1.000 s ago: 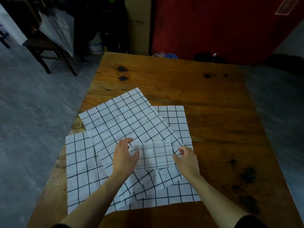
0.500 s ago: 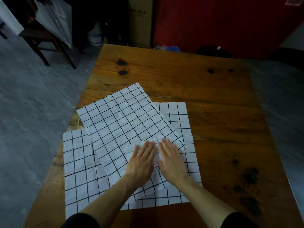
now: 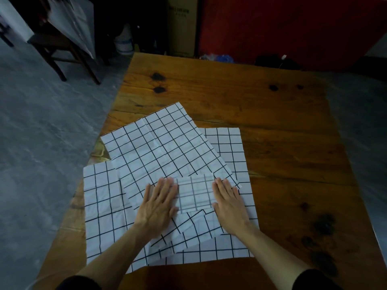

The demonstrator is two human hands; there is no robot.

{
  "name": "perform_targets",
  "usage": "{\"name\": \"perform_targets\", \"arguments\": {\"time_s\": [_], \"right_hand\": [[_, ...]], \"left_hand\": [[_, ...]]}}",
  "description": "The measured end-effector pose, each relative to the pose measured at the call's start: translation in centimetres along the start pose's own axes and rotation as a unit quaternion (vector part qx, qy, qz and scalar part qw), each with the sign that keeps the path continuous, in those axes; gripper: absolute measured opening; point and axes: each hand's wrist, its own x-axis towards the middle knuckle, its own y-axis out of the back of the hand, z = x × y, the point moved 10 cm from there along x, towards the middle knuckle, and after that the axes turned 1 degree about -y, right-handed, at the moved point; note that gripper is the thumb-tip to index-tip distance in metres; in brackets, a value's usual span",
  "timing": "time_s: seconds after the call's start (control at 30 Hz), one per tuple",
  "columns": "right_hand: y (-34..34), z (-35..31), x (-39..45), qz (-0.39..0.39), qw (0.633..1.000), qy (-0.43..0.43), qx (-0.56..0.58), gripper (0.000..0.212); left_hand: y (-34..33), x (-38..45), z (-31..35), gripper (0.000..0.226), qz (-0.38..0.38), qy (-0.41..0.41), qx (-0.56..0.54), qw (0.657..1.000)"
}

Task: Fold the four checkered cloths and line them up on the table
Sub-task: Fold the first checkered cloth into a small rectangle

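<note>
A small folded checkered cloth [image 3: 194,192] lies at centre-bottom of the frame, on top of a heap of unfolded checkered cloths. Both hands lie flat on it with fingers straight and close together: the left hand [image 3: 158,203] presses its left edge, the right hand [image 3: 227,198] its right edge, with the middle of the square bare between them. Neither hand pinches anything.

Beneath it, a tilted open cloth [image 3: 167,149] spreads toward the upper left, lying over a larger square-on cloth [image 3: 104,201] whose edges show at left, right and bottom. A crumpled layer [image 3: 194,231] shows just under the folded piece; I cannot tell whether it is a separate cloth or a turned-up part of one below. The wooden worktop [image 3: 272,126] is bare at the upper and right parts of the frame.

The step in hand looks like flattening the first finished fold, so the task is judged to be early. The risks come from the soft, layered base. Pressing on loose fabric may leave a weak crease, so the square could spring open when released. Sliding it away toward the bare wood could drag the sheets beneath along and bunch them up. Lifting from one edge alone may let the layers fan apart.
</note>
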Motion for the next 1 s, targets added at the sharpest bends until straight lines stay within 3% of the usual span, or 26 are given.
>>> {"name": "perform_targets", "arguments": {"time_s": [0.1,0.2,0.27,0.33,0.47,0.57,0.8,1.0], "right_hand": [[0.2,0.2,-0.1,0.024,1.0,0.011,0.001,0.072],[1.3,-0.9,0.1,0.054,0.998,0.026,0.035,0.083],[2.2,-2.0,0.3,0.084,0.994,0.045,0.05,0.069],[2.2,-2.6,0.4,0.094,0.993,0.06,0.048,0.048],[1.5,-2.7,0.5,0.047,0.993,0.058,0.092,0.054],[1.9,-2.6,0.8,0.041,0.995,0.049,0.082,0.059],[1.9,-2.7,1.3,0.025,0.997,0.042,0.064,0.063],[2.3,-2.9,1.6,0.013,0.997,0.054,0.054,0.063]], "left_hand": [[1.0,0.2,-0.1,0.078,0.001,0.008,-0.012,1.0],[3.5,0.4,0.2,0.057,0.042,0.033,-0.023,0.998],[4.6,0.6,1.4,0.04,0.084,-0.002,-0.04,0.996],[4.7,0.8,2.5,0.036,0.081,-0.049,-0.056,0.994],[3.2,1.2,2.7,0.061,-0.011,-0.055,-0.082,0.995],[3.3,1.7,2.8,0.067,-0.023,-0.038,-0.059,0.997],[4.4,2.6,4.0,0.057,-0.015,-0.044,0.021,0.999],[6.0,2.6,3.2,0.022,0.044,-0.039,-0.024,0.998]]}}
